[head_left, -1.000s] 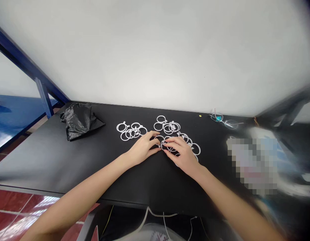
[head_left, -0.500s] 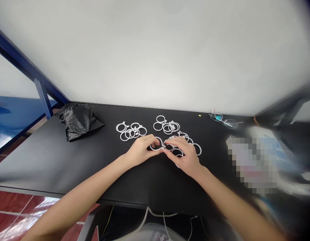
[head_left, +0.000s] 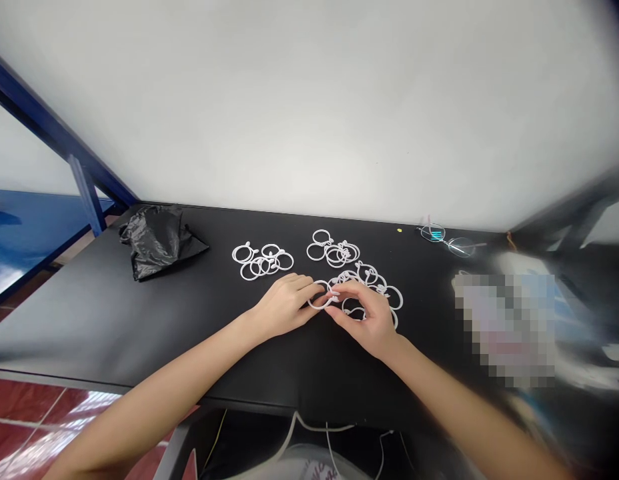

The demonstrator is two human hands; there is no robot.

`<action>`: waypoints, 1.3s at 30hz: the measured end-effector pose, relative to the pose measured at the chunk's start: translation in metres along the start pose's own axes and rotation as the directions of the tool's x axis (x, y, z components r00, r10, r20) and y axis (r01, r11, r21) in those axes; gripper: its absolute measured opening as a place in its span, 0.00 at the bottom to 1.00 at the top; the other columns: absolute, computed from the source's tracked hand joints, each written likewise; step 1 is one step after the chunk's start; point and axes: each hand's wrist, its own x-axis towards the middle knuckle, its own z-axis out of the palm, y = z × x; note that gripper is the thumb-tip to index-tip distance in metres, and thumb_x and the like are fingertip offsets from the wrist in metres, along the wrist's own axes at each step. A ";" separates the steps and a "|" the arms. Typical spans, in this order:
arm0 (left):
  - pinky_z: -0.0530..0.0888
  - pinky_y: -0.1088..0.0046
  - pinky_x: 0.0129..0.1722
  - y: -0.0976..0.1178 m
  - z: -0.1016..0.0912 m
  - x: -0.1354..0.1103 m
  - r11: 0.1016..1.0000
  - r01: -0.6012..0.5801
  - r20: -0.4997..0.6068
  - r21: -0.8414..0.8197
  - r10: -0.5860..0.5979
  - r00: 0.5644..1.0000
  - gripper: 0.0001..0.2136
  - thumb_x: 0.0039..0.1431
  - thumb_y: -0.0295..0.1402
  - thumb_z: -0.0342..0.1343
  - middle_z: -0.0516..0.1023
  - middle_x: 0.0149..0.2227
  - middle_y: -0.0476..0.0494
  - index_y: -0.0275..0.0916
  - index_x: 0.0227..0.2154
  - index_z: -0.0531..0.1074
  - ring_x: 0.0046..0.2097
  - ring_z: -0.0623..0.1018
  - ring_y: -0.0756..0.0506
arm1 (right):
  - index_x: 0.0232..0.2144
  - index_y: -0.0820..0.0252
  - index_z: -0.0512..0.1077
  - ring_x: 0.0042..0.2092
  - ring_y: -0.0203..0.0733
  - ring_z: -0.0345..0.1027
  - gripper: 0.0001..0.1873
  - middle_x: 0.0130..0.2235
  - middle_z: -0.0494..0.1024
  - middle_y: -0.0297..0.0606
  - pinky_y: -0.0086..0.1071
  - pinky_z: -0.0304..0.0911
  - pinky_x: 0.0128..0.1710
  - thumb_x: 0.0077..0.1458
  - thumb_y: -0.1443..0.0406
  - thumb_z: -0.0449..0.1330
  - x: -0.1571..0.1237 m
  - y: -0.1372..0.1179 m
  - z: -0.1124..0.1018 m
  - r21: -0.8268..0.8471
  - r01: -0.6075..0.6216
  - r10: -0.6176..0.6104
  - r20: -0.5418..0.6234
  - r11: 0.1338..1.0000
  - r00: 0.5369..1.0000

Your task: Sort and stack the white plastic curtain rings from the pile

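Note:
Between my hands is a white plastic ring clip with small tabs at its opening. My left hand pinches its left side, the fingers closed around the rim. At the tabs on the right, the thumb and fingers of my right hand close on the same ring clip. Several similar rings lie in a loose pile behind and under my right hand, which partly hides them. Farther back is another cluster of rings. A third group rests beyond my left hand.
A crumpled black plastic bag lies on the black table at the left. Eyeglasses rest near the wall at the back right. A partly blurred packet lies at the right. White cables hang below the front edge.
The held ring clip has shifted slightly right and toward me, and its tabs now sit between my right fingertips. My left fingers have moved a little right with it.

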 end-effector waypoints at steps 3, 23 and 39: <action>0.67 0.72 0.29 0.002 -0.003 0.000 1.000 -0.004 -0.016 -0.031 0.003 1.000 0.08 0.65 0.33 0.47 0.72 0.27 0.47 0.37 0.34 0.69 0.26 0.69 0.49 | 0.37 0.57 0.73 0.32 0.37 0.74 0.07 0.32 0.79 0.35 0.32 0.73 0.34 0.57 0.72 0.61 -0.001 0.001 0.000 -0.020 0.007 -0.008 -0.056 1.000 0.998; 0.61 0.80 0.22 0.000 -0.003 -0.006 0.919 0.165 0.055 -0.358 -0.156 0.986 0.16 0.64 0.48 0.47 0.59 0.22 0.57 0.37 0.39 0.64 0.21 0.60 0.54 | 0.39 0.56 0.76 0.34 0.39 0.79 0.11 0.34 0.83 0.36 0.30 0.76 0.35 0.57 0.75 0.61 0.000 -0.008 0.004 -0.005 0.173 -0.173 -0.072 0.985 0.982; 0.71 0.61 0.44 -0.056 -0.020 -0.008 0.899 0.334 -0.074 0.281 -0.327 0.942 0.18 0.67 0.42 0.47 0.76 0.41 0.38 0.34 0.51 0.68 0.43 0.73 0.39 | 0.39 0.56 0.75 0.34 0.39 0.78 0.08 0.36 0.82 0.37 0.34 0.75 0.36 0.57 0.70 0.61 0.005 0.008 -0.008 -0.071 -0.062 0.050 -0.164 0.996 0.985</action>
